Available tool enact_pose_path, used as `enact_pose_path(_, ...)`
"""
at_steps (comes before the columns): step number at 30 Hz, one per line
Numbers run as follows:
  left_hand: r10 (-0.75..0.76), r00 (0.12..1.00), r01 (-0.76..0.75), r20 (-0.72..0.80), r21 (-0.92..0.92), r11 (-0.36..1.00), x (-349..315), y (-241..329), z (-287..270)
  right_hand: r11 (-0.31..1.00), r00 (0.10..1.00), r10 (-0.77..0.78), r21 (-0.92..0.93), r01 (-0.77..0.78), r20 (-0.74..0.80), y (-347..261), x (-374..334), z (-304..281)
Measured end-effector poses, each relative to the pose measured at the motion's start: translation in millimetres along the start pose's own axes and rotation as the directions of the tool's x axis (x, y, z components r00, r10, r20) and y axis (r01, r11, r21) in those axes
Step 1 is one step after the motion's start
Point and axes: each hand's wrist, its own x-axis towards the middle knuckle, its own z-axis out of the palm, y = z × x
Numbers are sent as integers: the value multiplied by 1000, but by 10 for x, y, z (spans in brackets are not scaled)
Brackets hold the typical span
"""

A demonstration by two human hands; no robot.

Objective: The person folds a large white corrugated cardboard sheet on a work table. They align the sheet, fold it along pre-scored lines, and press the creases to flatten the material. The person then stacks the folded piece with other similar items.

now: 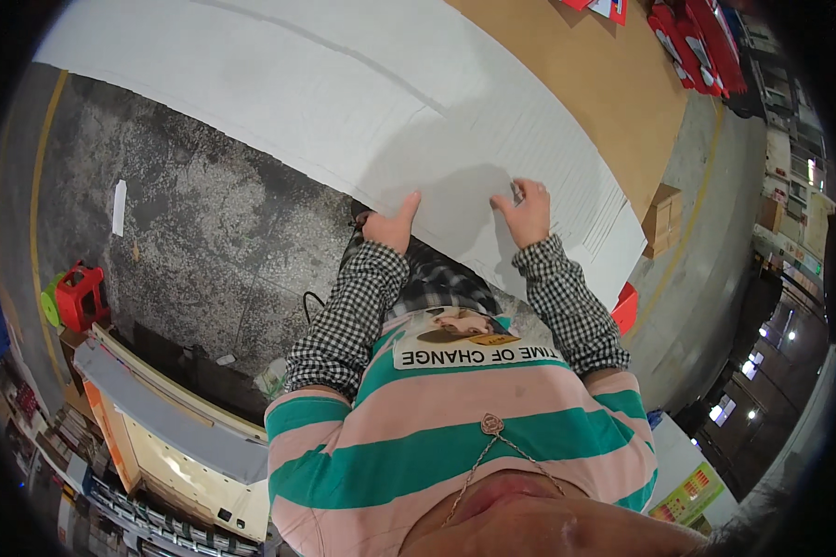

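A large white sheet [279, 102], with fine parallel creases toward its right end, covers the work surface in front of me. At its near edge, my left hand [388, 227] is closed, its thumb stretched out over the white surface; the other fingers curl down at the edge and are partly hidden. Farther right, my right hand [528, 215] is above the sheet with the thumb apart and the fingers loosely bent. Nothing shows between its fingers, and whether the fingertips touch the sheet I cannot tell. Checked sleeves cover both forearms.
Brown board [613, 93] lies beyond the sheet, with red packages [692, 46] at the far right. A cardboard box [662, 221] stands right of the sheet. On the left are a red plastic stool-like object [82, 295] and a grey-topped cabinet [163, 395]. A white strip [119, 207] lies on the floor.
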Motion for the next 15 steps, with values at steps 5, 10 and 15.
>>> enact_pose_path(5, -2, 997, 4, 75, -28, 1000, 23, 1, -25, 995, 994, 59, 72, -65, 91, -338, 402, 87)
enact_pose_path(10, -12, 995, 18, 98, -60, 998, 11, 6, -26, 989, 982, 84, 106, -103, 167, -297, 527, 90)
enact_pose_path(15, -25, 991, 37, 133, -92, 995, 80, -80, 4, 967, 968, 127, 189, -169, 215, -198, 588, 122)
